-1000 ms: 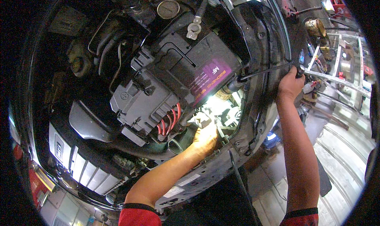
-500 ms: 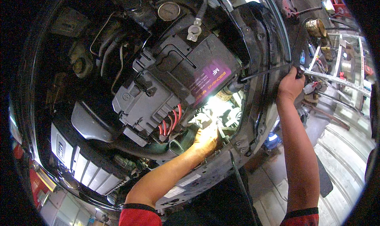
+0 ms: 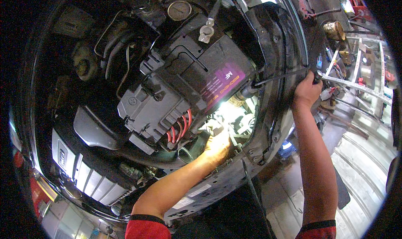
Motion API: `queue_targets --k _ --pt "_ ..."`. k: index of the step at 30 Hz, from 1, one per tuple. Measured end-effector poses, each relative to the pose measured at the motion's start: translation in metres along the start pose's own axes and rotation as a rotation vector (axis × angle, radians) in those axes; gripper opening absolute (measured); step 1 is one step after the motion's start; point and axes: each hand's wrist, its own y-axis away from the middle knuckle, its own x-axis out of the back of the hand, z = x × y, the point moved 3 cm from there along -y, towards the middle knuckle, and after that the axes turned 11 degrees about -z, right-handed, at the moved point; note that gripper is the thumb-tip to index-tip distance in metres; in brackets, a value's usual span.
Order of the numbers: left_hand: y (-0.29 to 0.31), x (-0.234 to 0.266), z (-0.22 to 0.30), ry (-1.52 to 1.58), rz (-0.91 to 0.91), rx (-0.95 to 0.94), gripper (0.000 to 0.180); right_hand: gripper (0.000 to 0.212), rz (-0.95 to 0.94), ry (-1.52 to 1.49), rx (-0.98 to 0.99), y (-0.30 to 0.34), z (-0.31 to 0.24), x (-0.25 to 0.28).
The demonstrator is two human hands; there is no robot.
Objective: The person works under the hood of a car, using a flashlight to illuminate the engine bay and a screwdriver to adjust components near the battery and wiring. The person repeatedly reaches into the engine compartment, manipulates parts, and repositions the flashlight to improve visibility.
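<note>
A dark rod slants across the black body edge of a car's engine bay, its inner end at a dark cylindrical piece just beside the battery. The right hand is curled around the rod's outer end, out past the body edge. Below the cylindrical piece, strong light washes over a cluster of pale parts; the left hand reaches in among them, its fingers bent, but glare hides the tips, so I cannot tell whether they pinch anything.

The battery bears a purple label, and a loose-looking cable clamp lies near its upper edge. To its left sits a grey fuse box with red wires below. Farther left is a ribbed silver cover. At far right, a pale metal frame and a stained can are on the floor.
</note>
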Motion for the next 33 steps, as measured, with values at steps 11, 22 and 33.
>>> queue_targets --k 11,22,33 --pt "0.004 0.007 -0.006 0.523 0.061 0.013 0.048 0.066 -0.073 -0.053 -0.041 0.003 -0.004 0.002" --pt "0.052 0.044 -0.069 1.344 0.154 -0.044 0.037 0.055 -0.001 0.028 0.003 -0.004 0.007 -0.001" --pt "0.243 0.069 -0.092 1.735 0.623 0.429 0.038 0.064 -0.032 -0.135 -0.052 -0.013 0.014 -0.003"
